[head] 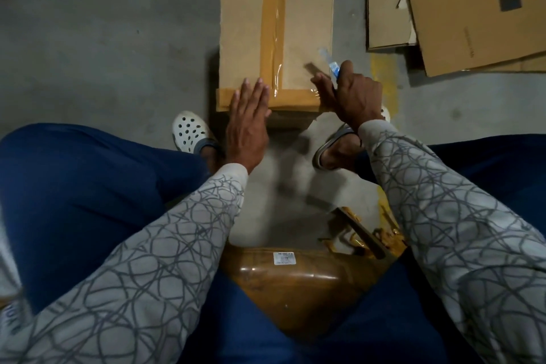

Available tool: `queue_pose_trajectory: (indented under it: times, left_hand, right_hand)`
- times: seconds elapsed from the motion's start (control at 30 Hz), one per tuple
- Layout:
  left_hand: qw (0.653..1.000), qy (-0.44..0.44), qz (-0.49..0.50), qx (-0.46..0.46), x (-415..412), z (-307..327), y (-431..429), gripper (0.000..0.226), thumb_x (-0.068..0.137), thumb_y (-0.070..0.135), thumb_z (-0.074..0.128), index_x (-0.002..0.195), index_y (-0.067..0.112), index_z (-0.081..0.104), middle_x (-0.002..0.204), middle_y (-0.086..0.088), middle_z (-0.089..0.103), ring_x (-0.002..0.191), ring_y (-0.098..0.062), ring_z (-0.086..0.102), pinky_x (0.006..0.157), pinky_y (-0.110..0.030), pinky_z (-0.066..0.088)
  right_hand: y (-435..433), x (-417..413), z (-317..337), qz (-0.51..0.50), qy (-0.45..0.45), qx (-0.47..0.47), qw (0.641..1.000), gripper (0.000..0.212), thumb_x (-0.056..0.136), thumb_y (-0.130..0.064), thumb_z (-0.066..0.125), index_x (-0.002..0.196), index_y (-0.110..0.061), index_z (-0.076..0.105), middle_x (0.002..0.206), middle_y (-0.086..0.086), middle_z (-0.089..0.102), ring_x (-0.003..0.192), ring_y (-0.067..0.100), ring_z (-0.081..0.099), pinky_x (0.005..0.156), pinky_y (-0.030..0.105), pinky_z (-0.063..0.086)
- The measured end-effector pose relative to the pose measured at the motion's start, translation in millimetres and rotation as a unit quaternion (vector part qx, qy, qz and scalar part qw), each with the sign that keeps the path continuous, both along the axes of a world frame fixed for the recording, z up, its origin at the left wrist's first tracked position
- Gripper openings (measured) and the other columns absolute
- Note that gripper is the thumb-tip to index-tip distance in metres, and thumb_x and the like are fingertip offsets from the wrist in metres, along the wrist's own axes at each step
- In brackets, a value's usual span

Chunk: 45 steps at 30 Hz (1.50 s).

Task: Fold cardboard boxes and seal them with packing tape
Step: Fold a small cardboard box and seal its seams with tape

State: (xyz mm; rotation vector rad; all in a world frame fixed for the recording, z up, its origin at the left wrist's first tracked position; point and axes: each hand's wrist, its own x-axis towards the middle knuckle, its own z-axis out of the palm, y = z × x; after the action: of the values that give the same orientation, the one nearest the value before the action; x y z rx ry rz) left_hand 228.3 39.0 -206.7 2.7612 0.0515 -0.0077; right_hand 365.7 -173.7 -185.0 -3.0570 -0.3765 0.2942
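A closed cardboard box (245, 26) stands on the grey floor in front of me. Brown packing tape (273, 15) runs down its middle seam, and another strip crosses its near edge. My left hand (246, 124) lies flat with straight fingers on the near edge, pressing the tape strip. My right hand (353, 93) is at the box's near right corner and grips a blue and clear cutter (332, 63) that points up and away. A large roll of brown tape (298, 281) sits between my knees.
Flattened cardboard sheets (472, 9) lie on the floor at the upper right. My feet in white clogs (190, 131) rest just behind the box. Crumpled scraps of tape (372, 238) lie beside the roll. Bare concrete floor (103, 38) stretches to the left.
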Motion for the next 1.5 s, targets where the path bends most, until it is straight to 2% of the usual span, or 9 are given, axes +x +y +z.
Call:
queue_pose_trajectory:
  times: [0.1,0.27,0.47,0.67,0.93,1.17,1.33,1.43,1.5]
  left_hand:
    - [0.998,-0.036,0.043,-0.026,-6.8,-4.5,29.2,0.063,0.095,-0.006,0.036,0.157,0.008,0.031,0.164,-0.011,0.029,0.155,-0.030,0.018,0.128,-0.045,0.007]
    - [1.000,-0.019,-0.024,-0.001,5.1,3.6,53.7,0.068,0.086,0.003,0.023,0.152,0.004,0.040,0.160,-0.014,0.036,0.153,-0.034,0.022,0.127,-0.037,-0.005]
    - [0.990,-0.068,-0.124,0.017,26.3,-7.1,8.9,0.058,0.092,-0.008,0.057,0.147,0.007,0.047,0.155,-0.011,0.045,0.149,-0.033,0.034,0.126,-0.049,0.018]
    - [0.952,-0.122,-0.273,0.068,64.4,-6.2,-38.1,0.051,0.090,-0.007,0.041,0.138,0.000,0.057,0.142,-0.019,0.057,0.135,-0.039,0.053,0.116,-0.054,0.037]
    - [0.955,-0.201,-0.211,0.058,74.2,-5.2,-61.1,0.024,0.094,0.010,0.062,0.113,0.005,0.076,0.120,-0.016,0.072,0.113,-0.032,0.069,0.099,-0.049,0.055]
    - [0.969,-0.060,-0.194,0.140,89.5,32.9,-94.8,0.010,0.076,0.013,0.080,0.076,0.006,0.074,0.082,-0.012,0.072,0.077,-0.030,0.070,0.063,-0.037,0.054]
    - [0.992,0.053,-0.112,-0.011,115.3,54.9,-89.7,0.025,0.093,0.033,0.065,0.112,0.020,0.074,0.103,-0.005,0.068,0.094,-0.024,0.061,0.074,-0.033,0.044]
    - [0.970,0.148,-0.152,-0.119,132.5,59.0,-86.3,0.030,0.097,0.029,0.056,0.124,0.025,0.069,0.099,-0.008,0.060,0.099,-0.029,0.055,0.079,-0.038,0.044]
    - [0.953,0.221,-0.179,-0.102,143.6,57.7,-91.2,0.028,0.098,0.024,0.054,0.122,0.021,0.069,0.097,-0.009,0.053,0.105,-0.032,0.051,0.080,-0.039,0.039]
  right_hand:
    - [-1.1,1.9,1.2,0.002,0.003,0.009,1.000,0.071,0.097,-0.076,0.024,0.114,-0.010,0.047,0.077,0.006,0.055,0.061,0.025,0.052,0.060,0.033,0.036]
    - [-1.3,2.5,3.1,0.013,0.001,0.000,1.000,0.068,0.100,-0.071,0.025,0.115,-0.009,0.047,0.078,0.008,0.055,0.062,0.025,0.050,0.060,0.034,0.034]
    - [0.0,5.0,1.2,0.043,-0.012,0.000,0.999,0.058,0.104,-0.064,0.027,0.112,-0.010,0.048,0.086,0.011,0.067,0.060,0.026,0.049,0.058,0.034,0.033]
    - [-2.7,7.3,-5.2,0.062,-0.006,0.000,0.998,0.050,0.106,-0.053,0.031,0.119,-0.007,0.047,0.095,0.013,0.071,0.075,0.036,0.066,0.060,0.037,0.033]
    - [-18.8,20.1,-5.4,-0.031,0.017,0.098,0.995,0.045,0.107,-0.046,0.036,0.121,-0.005,0.048,0.099,0.020,0.070,0.085,0.042,0.065,0.062,0.038,0.036]
    - [-18.3,24.0,0.7,-0.066,0.025,0.097,0.993,0.032,0.101,-0.026,0.044,0.124,-0.004,0.046,0.102,0.020,0.069,0.086,0.042,0.064,0.063,0.037,0.035]
    - [-22.2,24.4,10.2,-0.068,0.013,0.143,0.987,0.037,0.104,-0.027,0.045,0.131,-0.002,0.046,0.102,0.022,0.069,0.087,0.041,0.064,0.065,0.036,0.032]
    - [-23.6,25.8,8.9,-0.115,-0.008,0.208,0.971,0.035,0.105,-0.023,0.046,0.130,0.001,0.048,0.100,0.025,0.068,0.088,0.043,0.064,0.065,0.036,0.030]
    - [-22.8,26.4,9.2,-0.155,-0.009,0.272,0.950,0.031,0.103,-0.022,0.048,0.123,0.002,0.050,0.093,0.023,0.066,0.082,0.041,0.063,0.063,0.034,0.032]
